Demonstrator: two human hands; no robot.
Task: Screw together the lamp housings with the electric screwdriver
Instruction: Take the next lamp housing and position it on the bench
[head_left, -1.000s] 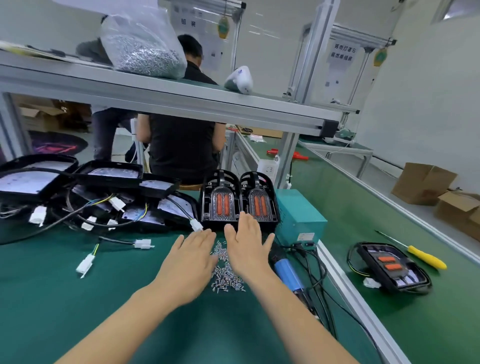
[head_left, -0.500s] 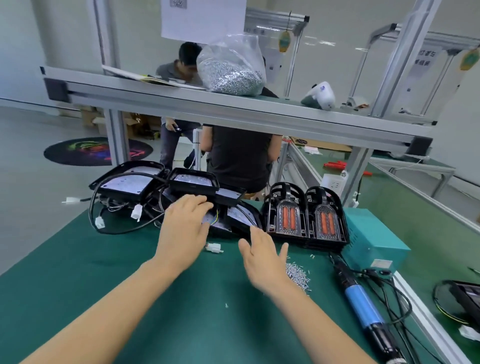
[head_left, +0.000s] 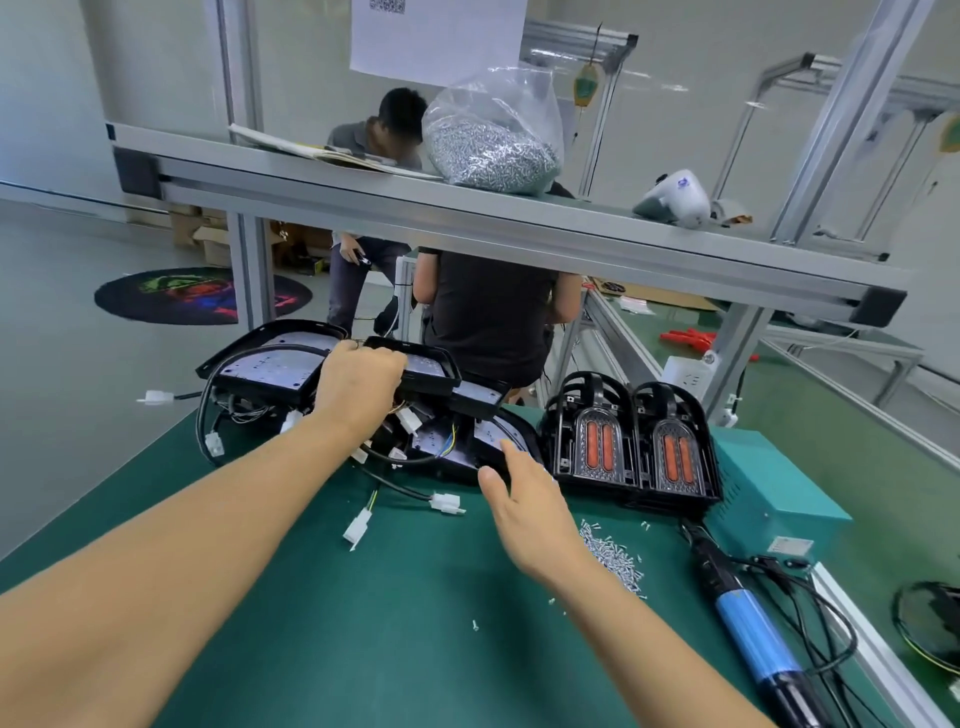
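On the green tabletop (head_left: 363, 623), a heap of black lamp housings (head_left: 441, 447) with loose wires lies at the far middle, and the blue electric screwdriver (head_left: 753, 639) lies near right. On the far shelf (head_left: 519, 223), a clear bag (head_left: 493, 130) holds silver screws. The left hand (head_left: 358, 389) has its grip curled over one housing's edge; the right hand (head_left: 530, 509) reaches open-fingered toward another, beside loose screws (head_left: 610, 558).

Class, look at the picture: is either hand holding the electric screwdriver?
No: the screwdriver lies on the mat, clear of the right hand and left hand.
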